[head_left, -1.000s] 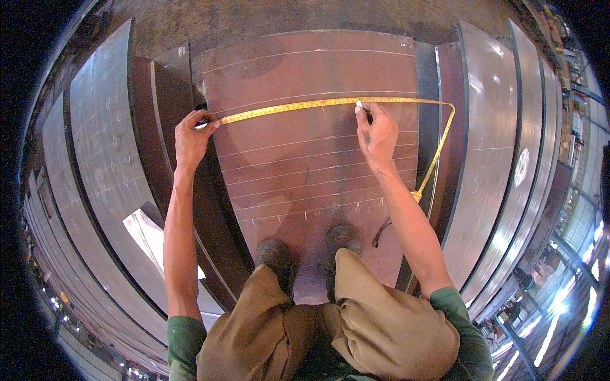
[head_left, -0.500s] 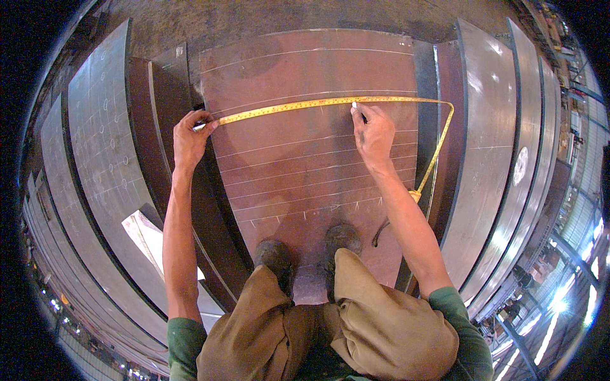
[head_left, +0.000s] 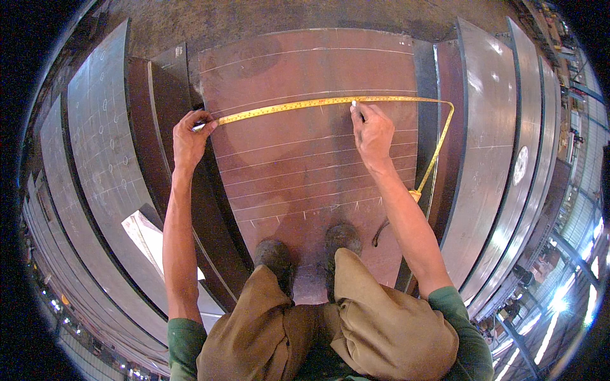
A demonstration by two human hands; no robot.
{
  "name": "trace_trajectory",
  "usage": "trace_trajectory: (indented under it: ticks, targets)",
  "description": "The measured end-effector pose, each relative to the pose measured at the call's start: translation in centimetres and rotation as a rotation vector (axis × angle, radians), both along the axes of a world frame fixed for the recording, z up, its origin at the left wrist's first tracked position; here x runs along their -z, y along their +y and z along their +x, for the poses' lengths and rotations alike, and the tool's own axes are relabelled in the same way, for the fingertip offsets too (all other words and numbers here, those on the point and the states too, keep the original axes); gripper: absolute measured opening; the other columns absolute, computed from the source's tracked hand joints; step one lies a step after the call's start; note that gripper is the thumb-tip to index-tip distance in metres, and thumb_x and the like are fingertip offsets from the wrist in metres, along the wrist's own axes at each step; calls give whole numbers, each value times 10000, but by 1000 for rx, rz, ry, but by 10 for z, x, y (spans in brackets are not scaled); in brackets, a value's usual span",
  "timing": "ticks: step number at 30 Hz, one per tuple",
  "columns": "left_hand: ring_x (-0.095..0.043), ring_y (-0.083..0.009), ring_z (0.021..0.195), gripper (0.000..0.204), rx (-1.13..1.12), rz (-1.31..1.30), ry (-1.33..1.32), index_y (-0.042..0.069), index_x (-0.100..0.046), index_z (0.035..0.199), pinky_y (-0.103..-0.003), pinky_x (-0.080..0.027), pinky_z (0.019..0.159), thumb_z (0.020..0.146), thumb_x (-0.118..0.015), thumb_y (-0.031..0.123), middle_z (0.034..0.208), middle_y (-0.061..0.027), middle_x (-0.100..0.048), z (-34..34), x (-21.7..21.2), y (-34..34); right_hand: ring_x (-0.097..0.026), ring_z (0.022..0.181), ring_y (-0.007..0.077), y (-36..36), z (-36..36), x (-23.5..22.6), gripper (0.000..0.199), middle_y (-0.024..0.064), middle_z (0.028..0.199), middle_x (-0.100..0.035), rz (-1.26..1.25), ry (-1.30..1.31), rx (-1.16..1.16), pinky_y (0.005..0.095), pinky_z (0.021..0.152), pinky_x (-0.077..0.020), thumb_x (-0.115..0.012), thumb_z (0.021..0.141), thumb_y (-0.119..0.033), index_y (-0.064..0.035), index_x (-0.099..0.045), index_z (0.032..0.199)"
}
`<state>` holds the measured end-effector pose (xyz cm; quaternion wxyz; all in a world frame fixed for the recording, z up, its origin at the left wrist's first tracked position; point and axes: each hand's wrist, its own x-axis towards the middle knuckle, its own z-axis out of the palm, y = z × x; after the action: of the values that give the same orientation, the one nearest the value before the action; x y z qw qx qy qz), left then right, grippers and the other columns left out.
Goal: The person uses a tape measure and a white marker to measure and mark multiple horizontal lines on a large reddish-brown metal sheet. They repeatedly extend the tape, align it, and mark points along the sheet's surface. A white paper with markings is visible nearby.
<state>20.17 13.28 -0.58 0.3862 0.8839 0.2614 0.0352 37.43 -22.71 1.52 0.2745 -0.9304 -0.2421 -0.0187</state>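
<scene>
Head view, left fingers (head_left: 202,116) pinching one tape (head_left: 273,110), right fingers (head_left: 375,114) one white stub (head_left: 353,103) (two boots (head_left: 274,253))

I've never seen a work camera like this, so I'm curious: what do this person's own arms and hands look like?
Both arms wear dark green sleeves that end near the elbows, leaving the forearms bare. The left hand and right hand are ungloved, and no watch or band shows at either wrist. A dark smudge marks the right hand near the thumb.
</scene>
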Motion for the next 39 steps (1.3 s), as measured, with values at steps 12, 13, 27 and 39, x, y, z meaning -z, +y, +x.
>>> trace_trajectory:
  ticks: [12,13,27,39]
  targets:
    - [-700,-255,935,212,31,-5,101,13,-733,1002,-351,-518,878,861,-778,166,965,-104,-722,1,-5,3,-645,769,440,10,11,-4,146,216,821,-657,-120,4,-58,519,667,-489,-676,880,-109,15,-648,807]
    - [-700,-256,938,211,30,-8,100,14,-735,1003,-352,-519,879,862,-777,166,966,-105,-723,1,-5,3,-651,781,442,11,14,-6,139,221,816,-660,-185,37,-66,521,677,-494,-687,856,-109,17,-661,803]
    - [-682,-222,823,184,-6,39,-35,1,-720,960,-329,-514,779,826,-797,101,856,-100,-678,0,-6,-7,-706,828,405,-56,32,-79,203,223,867,-717,-421,322,-120,431,745,-544,-758,847,-185,-13,-764,954]
    - [-686,-231,845,176,-10,52,25,3,-714,957,-344,-516,801,817,-791,77,880,-91,-697,3,-8,-6,-677,881,397,-79,42,-12,214,190,952,-714,-49,61,116,464,786,-528,-667,939,-199,-26,-742,1040]
